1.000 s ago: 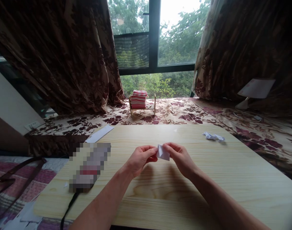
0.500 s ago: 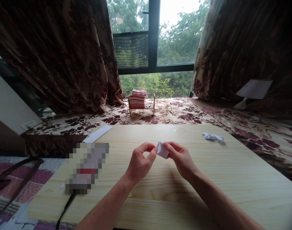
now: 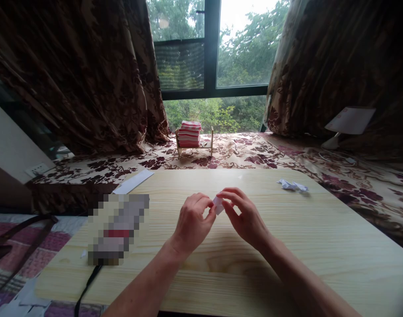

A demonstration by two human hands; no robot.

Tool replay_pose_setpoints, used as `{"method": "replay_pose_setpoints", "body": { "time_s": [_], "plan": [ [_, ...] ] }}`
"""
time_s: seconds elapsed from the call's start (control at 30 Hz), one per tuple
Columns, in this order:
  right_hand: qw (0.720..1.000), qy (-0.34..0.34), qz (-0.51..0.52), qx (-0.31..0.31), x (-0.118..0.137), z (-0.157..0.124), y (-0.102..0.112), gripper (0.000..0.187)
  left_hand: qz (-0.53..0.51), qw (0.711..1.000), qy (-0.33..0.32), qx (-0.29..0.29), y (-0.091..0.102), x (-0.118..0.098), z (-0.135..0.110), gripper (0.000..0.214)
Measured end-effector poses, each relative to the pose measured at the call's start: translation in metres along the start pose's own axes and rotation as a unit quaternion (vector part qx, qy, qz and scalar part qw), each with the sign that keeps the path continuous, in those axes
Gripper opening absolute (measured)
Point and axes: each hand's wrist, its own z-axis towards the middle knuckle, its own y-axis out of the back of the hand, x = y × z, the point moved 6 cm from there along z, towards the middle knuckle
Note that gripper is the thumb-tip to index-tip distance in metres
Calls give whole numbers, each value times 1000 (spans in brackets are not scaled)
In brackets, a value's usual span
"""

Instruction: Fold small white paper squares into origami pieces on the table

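A small folded piece of white paper [image 3: 218, 205] is held up above the middle of the wooden table [image 3: 254, 281]. My left hand [image 3: 194, 220] pinches its left side between thumb and forefinger. On the other side, my right hand [image 3: 245, 215] curves its fingers around the paper, with a fingertip at the upper edge and the thumb close to the right side. The fingers partly cover the paper, so its exact folds are hard to make out. Folded white paper pieces [image 3: 292, 186] lie at the table's far right.
Toward the left lies a blurred-out object [image 3: 118, 231] with a black strap [image 3: 89, 281]. A white paper strip [image 3: 134, 181] rests at the back left edge. Beyond the table, a small rack [image 3: 212, 143] holds folded striped cloths [image 3: 189, 134]; a lamp [image 3: 349, 121] stands farther right.
The right hand's fingers have shifted from pinching the paper's right corner to its top and side, lifting and opening somewhat. The left hand keeps its pinch, and the paper has turned slightly.
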Motion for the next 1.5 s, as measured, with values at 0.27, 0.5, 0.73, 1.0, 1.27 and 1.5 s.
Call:
{"method": "replay_pose_setpoints", "body": {
  "time_s": [0.27,0.5,0.73,1.0,1.27,1.5],
  "plan": [
    [949,160,-258,88,18,-4,-4,25,69,996,-55,32,-7,-6,-4,13],
    [965,130,-193,124,9,-2,-5,10,40,998,-49,16,-6,-4,-5,12],
    [972,119,-174,101,3,-2,-4,8,-8,999,-30,-11,-6,-3,-5,12],
    [968,129,-195,95,10,-2,-5,9,-25,999,-17,-15,-5,-6,-4,11],
    [963,138,-209,96,10,-3,-4,10,-48,997,54,-6,-6,3,-4,21],
    [963,145,-205,98,10,-3,-4,10,-30,998,50,30,-9,6,-3,16]
  ]
}}
